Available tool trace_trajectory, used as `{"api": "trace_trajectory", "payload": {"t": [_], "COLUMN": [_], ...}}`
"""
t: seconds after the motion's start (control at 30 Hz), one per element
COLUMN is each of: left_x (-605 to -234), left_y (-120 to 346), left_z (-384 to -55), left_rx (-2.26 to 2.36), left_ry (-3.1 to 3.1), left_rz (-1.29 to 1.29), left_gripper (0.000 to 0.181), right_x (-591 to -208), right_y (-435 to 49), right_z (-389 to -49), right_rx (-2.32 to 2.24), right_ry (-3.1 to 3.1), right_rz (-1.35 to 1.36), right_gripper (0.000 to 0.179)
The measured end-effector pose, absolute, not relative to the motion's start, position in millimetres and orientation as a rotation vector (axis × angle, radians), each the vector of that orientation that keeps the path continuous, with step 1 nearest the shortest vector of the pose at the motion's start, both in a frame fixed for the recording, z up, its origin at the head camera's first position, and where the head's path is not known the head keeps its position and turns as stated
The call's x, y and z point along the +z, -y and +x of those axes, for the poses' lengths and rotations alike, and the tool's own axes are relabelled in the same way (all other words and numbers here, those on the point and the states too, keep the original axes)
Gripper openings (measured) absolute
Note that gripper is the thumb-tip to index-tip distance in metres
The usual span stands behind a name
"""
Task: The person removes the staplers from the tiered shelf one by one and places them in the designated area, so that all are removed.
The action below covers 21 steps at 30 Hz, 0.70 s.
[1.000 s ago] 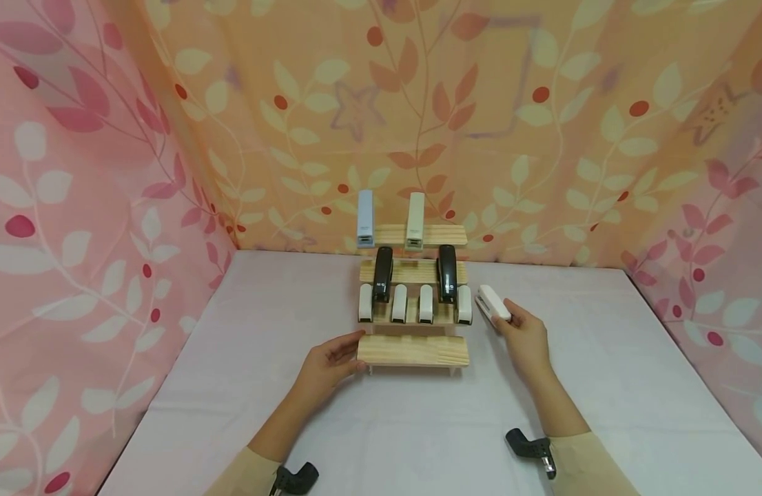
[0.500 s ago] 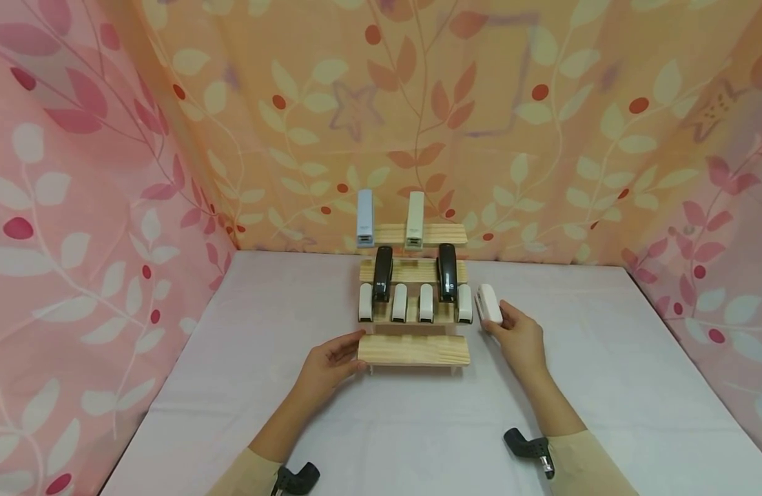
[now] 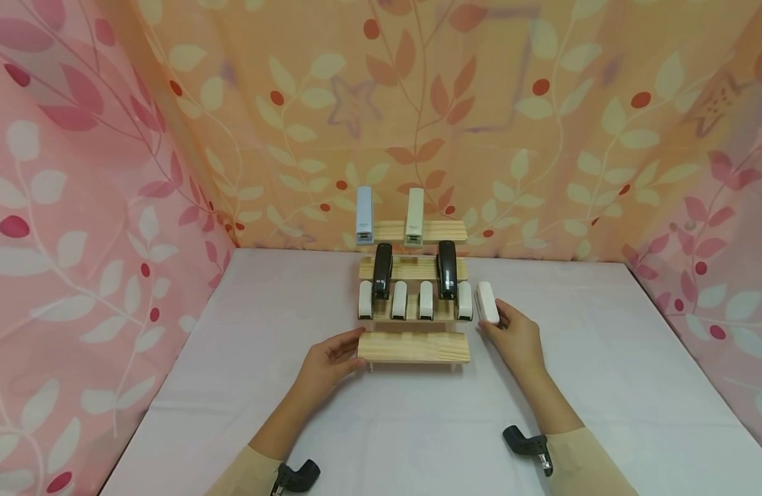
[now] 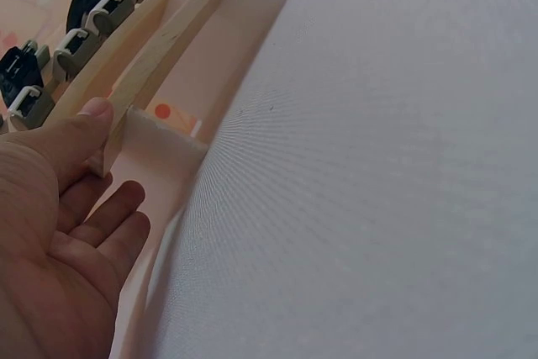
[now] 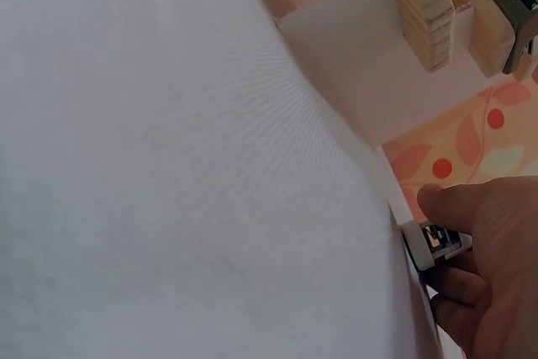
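Observation:
A tiered wooden display stand sits at mid-table; its lowest, front step is bare. At its left end, my left hand grips that step; the left wrist view shows the thumb over the board and the index finger against its end. My right hand holds a small white stapler just right of the stand, close to the tabletop, its end showing between thumb and fingers. Several white staplers line the second step. Two black staplers stand behind them, and a blue stapler and pale green stapler on top.
The table has a white cloth over it. An orange leaf-patterned curtain hangs close behind the stand, with pink patterned cloth at the left and right sides. A black wrist device is worn on each forearm.
My right hand has turned the white stapler from a slant to nearly parallel with the row and shifted slightly left. The left hand stays on the stand; the head view tilts slightly.

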State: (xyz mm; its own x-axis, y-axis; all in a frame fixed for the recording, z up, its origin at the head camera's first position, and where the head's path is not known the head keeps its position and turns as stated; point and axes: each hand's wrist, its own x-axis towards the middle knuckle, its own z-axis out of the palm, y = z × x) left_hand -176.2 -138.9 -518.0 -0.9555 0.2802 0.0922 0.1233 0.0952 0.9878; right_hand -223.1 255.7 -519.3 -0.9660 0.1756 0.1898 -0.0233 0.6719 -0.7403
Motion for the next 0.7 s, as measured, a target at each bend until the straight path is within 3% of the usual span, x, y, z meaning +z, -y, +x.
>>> {"api": "trace_trajectory", "payload": {"t": [0.47,0.7], "left_x": [-521.6,-521.6], "left_y": [138.4,137.7], "left_z": [-176.7,-176.0], "left_rx": [2.022,2.011], "left_ry": [-2.228,-2.243], "left_rz": [0.436,0.411], "left_gripper": [0.058,0.057], "right_x": [-497.1,-469.7], "right_y": [-259.5,-265.5], "right_z": [-216.6,-207.5], "right_rx": [1.252,1.028], "right_ry": [2.772,2.784], "right_rz": [-0.140,-0.140], "right_gripper": [0.077,0.074]}}
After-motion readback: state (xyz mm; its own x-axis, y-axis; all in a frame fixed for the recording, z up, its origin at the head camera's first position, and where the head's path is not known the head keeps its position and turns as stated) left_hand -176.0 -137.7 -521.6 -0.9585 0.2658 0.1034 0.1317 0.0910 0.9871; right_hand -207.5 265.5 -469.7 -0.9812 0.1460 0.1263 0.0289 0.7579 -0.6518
